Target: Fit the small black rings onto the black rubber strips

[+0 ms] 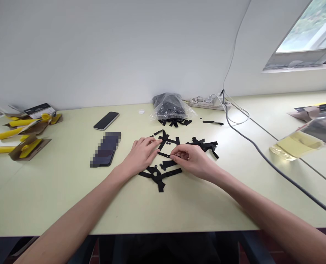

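Observation:
Several short black fabric strips [159, 178] lie loosely on the table around both hands, with small dark round pieces [164, 169] among them. My right hand [192, 157] pinches one black strip [163, 154] between thumb and fingertips, just above the tabletop or resting on it; I cannot tell which. My left hand [143, 156] lies palm down to the left of that strip, its fingers stretched out and the thumb near the strip's left end. More black strips [204, 143] are heaped to the right of my right hand.
A clear plastic bag [168, 104] of black pieces stands by the wall, beside a power strip [207, 102] with cables. Two phones [106, 121] lie at left, near yellow-handled tools [20, 128]. A bottle of yellow liquid [300, 143] and a grey cable [262, 157] are at right.

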Demonstrator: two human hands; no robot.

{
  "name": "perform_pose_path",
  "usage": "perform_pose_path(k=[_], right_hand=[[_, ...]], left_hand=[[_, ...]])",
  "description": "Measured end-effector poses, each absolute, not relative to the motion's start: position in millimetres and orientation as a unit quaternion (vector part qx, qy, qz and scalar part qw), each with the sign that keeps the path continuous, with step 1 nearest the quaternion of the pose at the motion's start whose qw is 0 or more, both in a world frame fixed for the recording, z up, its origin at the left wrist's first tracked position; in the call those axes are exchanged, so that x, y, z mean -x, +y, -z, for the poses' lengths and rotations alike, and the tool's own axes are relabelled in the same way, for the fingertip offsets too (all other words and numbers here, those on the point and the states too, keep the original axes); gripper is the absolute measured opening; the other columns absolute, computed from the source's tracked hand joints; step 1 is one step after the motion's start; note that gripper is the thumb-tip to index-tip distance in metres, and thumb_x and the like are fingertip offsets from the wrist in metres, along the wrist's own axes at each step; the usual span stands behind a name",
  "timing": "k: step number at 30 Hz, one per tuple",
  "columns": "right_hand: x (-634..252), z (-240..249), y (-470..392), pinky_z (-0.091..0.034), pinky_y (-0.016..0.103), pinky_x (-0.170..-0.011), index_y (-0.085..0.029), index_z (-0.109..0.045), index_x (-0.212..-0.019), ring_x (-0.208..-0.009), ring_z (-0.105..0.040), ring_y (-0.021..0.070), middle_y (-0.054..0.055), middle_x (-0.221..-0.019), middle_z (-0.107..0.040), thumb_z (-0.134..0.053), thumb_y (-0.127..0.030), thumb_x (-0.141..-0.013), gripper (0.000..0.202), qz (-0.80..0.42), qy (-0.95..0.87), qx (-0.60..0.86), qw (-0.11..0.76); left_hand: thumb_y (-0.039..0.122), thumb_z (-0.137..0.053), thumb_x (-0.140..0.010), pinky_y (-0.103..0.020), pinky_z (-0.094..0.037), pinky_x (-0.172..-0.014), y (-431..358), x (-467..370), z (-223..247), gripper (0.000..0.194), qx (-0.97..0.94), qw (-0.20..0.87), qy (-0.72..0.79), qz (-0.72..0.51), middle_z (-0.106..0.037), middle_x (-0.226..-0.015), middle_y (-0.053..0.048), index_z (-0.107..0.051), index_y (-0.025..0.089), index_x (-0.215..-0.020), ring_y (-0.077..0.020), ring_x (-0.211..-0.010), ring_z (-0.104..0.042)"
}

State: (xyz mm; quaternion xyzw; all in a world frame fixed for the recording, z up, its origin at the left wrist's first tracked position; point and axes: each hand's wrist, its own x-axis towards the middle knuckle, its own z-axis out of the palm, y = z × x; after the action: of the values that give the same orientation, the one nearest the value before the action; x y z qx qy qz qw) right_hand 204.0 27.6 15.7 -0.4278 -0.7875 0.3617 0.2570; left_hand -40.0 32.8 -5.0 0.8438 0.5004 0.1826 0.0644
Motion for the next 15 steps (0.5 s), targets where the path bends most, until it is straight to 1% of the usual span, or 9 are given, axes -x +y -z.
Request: perform_pose_path(k=[3,7,10,15], right_hand=[[-204.2,-15.9,27.6,-0.045,0.029,-0.059,-0.020,-0.074,-0.093,-0.066,-0.058,0.0147,0.004,-0.084,-0.072,-0.059,-0.037,-0.097,0.023,-0.360,-0.789,0.429,0.253],[-204.6,-14.9,28.1,-0.045,0.029,-0.059,-0.021,-0.074,-0.093,-0.066,-0.058,0.0144,0.003,-0.084,-0.072,-0.059,-0.035,-0.096,0.020,-0.352,-0.792,0.431,0.251],[-204.6,-14.3,28.3,-0.047,0.029,-0.061,-0.022,-0.074,-0.093,-0.069,-0.061,0.0146,0.003,-0.088,-0.074,-0.060,-0.033,-0.096,0.018,-0.357,-0.790,0.430,0.252],[-204.4,-13.8,27.9,-0.049,0.028,-0.065,-0.022,-0.075,-0.095,-0.076,-0.064,0.0153,0.004,-0.093,-0.074,-0.062,-0.030,-0.094,0.015,-0.373,-0.785,0.420,0.260]], left_hand=[[0.032,-0.039,-0.109,-0.046,-0.040,-0.107,34.2,41.0,6.4,0.037,-0.842,0.062,0.505,-0.180,-0.062,-0.136,-0.008,-0.062,0.026,-0.137,-0.0273,-0.127,-0.052],[0.029,-0.044,-0.107,-0.040,-0.044,-0.102,34.1,43.6,-2.2,0.028,-0.839,0.090,0.497,-0.205,-0.070,-0.118,-0.005,-0.070,0.022,-0.115,-0.0223,-0.113,-0.060],[0.030,-0.046,-0.106,-0.036,-0.047,-0.094,32.6,46.2,-10.4,0.025,-0.826,0.135,0.504,-0.214,-0.070,-0.107,-0.004,-0.069,0.020,-0.102,-0.0209,-0.104,-0.062],[0.032,-0.050,-0.102,-0.034,-0.049,-0.086,29.6,51.1,-15.8,0.018,-0.816,0.187,0.513,-0.192,-0.067,-0.104,-0.005,-0.063,0.020,-0.097,-0.0211,-0.101,-0.061]])
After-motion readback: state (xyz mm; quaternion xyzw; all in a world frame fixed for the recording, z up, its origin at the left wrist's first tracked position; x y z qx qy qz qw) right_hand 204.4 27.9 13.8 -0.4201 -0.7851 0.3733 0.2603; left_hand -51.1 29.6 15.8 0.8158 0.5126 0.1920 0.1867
